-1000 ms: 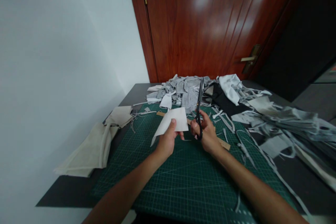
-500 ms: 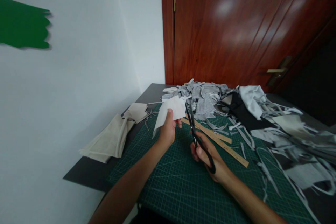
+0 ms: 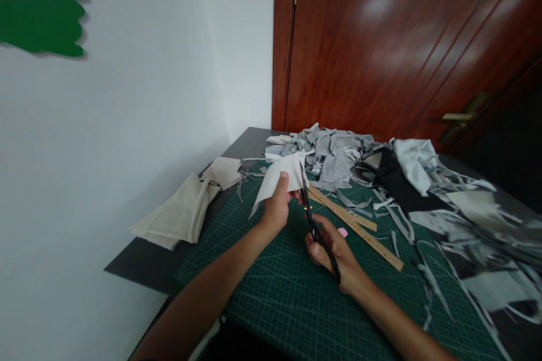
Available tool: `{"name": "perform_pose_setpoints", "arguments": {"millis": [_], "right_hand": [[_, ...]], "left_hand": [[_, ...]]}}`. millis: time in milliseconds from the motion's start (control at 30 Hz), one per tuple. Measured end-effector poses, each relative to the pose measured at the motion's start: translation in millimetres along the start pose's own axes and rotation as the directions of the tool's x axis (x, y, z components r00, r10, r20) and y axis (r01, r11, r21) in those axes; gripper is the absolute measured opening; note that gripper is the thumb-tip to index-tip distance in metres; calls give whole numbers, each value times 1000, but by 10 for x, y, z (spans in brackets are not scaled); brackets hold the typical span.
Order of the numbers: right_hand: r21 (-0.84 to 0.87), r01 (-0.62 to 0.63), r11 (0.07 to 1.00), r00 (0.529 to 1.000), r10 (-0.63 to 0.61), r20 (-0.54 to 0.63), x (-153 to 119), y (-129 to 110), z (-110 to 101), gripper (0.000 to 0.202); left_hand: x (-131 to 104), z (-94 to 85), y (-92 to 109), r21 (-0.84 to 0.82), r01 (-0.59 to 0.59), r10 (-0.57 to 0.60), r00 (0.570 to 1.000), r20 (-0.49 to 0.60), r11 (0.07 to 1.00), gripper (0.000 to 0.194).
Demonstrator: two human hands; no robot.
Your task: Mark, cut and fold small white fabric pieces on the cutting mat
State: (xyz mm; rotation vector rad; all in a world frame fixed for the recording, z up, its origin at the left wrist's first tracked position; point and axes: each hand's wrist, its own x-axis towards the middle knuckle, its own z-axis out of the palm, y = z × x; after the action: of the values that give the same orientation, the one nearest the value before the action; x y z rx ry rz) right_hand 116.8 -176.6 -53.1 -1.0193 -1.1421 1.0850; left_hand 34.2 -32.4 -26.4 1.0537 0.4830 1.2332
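Observation:
Above the green cutting mat [image 3: 279,293], my left hand [image 3: 277,206] pinches a piece of white fabric [image 3: 283,176], thumb on top and fingers beneath. The fabric's left corner droops. My right hand [image 3: 332,248] is wrapped round the handles of black scissors [image 3: 312,225]. Their blades point away from me and lie at the fabric's right edge, looking nearly closed. Fingertips of my left hand show just left of the scissors' pivot.
Wooden rulers [image 3: 364,232] lie crossed on the mat beside a small pink piece [image 3: 342,232]. Grey scraps [image 3: 336,152] are heaped at the back, with black cloth [image 3: 402,186] and more strips at right. Folded cream fabric [image 3: 173,217] lies left, near the wall.
The scissors' blades have closed and now meet the fabric's right edge; before, they stood apart beside it. The pink piece has come into sight. The view has shifted slightly.

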Motion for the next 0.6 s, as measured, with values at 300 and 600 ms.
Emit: {"name": "perform_pose_setpoints", "arguments": {"millis": [300, 600], "right_hand": [[2, -22, 1000, 1000, 22, -1, -4, 2, 2, 71], [3, -14, 1000, 1000, 14, 7, -6, 33, -5, 64]], "left_hand": [[16, -23, -18, -5, -15, 15, 1000, 7, 1000, 54], [25, -61, -44, 30, -57, 56, 998, 4, 998, 56]]}}
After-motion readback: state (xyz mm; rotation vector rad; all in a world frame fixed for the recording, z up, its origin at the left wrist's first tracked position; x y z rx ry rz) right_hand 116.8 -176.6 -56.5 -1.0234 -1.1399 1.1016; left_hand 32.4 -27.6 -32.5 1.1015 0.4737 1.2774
